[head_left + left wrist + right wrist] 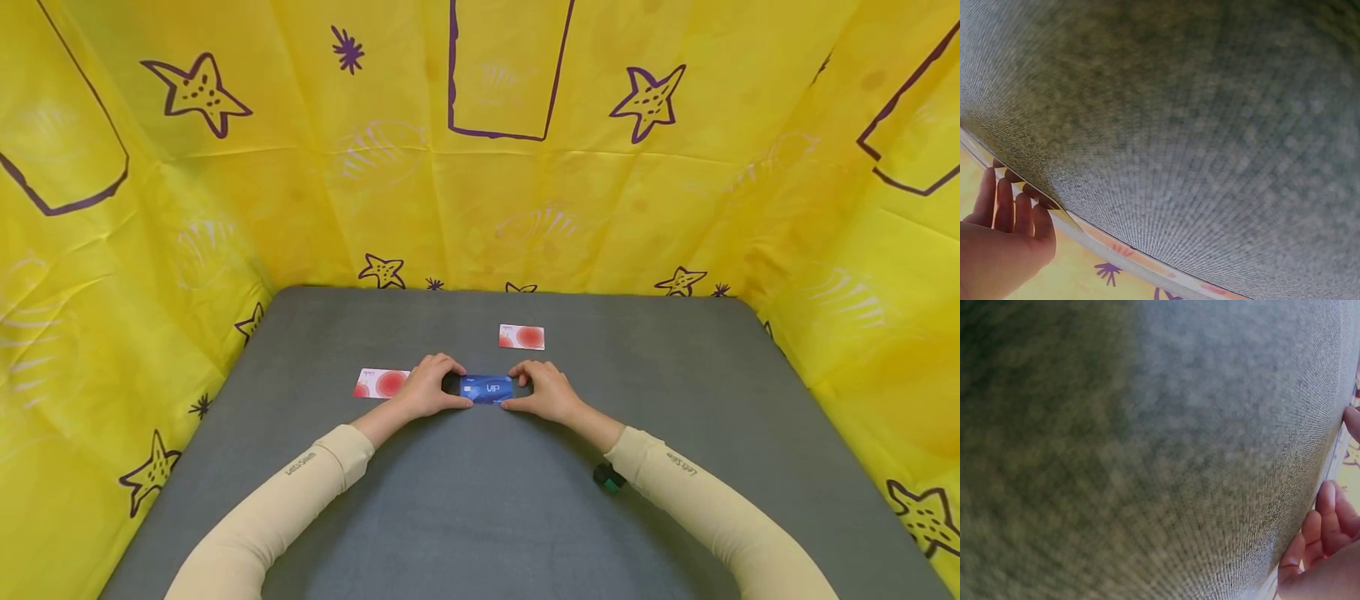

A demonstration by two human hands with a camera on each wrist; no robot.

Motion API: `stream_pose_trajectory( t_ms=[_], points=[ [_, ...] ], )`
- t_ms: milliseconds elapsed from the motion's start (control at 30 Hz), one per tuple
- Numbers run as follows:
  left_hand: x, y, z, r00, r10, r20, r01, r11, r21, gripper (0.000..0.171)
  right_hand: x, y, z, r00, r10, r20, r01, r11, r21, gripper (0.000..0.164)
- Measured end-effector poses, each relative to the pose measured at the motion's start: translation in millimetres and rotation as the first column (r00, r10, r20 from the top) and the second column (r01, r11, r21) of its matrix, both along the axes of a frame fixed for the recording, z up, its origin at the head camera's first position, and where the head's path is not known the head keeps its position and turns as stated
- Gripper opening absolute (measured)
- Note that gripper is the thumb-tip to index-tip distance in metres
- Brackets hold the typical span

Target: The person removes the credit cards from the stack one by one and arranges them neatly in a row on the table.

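Note:
A blue card marked VIP [487, 389] is at the middle of the grey table, its printed face up. My left hand [432, 387] holds its left end, thumb at the lower corner and index finger at the upper one. At the right end my right hand [551, 393] grips it the same way. The left wrist view catches the fingers of the left hand [1013, 247] low over the cloth, and the right wrist view the fingers of the right hand [1322, 550]; neither shows the blue face. Just left of the left hand lies a red-and-white card [381, 383], its right end partly covered.
Beyond the right hand lies another red-and-white card [522, 337]. The grey table [480, 517] has yellow cloth [465, 217] with starfish drawings rising along its back and sides. A small black-and-green device [609, 477] shows below the right cuff.

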State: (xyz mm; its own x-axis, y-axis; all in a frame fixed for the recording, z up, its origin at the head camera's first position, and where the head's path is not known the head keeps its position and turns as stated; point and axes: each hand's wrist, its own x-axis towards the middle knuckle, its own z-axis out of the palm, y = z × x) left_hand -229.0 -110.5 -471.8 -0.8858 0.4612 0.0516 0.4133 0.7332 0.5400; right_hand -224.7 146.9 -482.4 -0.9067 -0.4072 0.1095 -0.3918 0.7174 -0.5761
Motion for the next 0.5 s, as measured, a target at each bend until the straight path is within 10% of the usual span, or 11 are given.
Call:
stream_pose_trajectory(
  t_ms=[500],
  points=[
    [-2.0,-0.2,0.0,1.0,-0.005,0.008,0.005,1.0,-0.021,0.05,1.9,0.6,3.4,1.0,0.015,0.005,-0.015,1.0,-0.004,0.051]
  ],
)
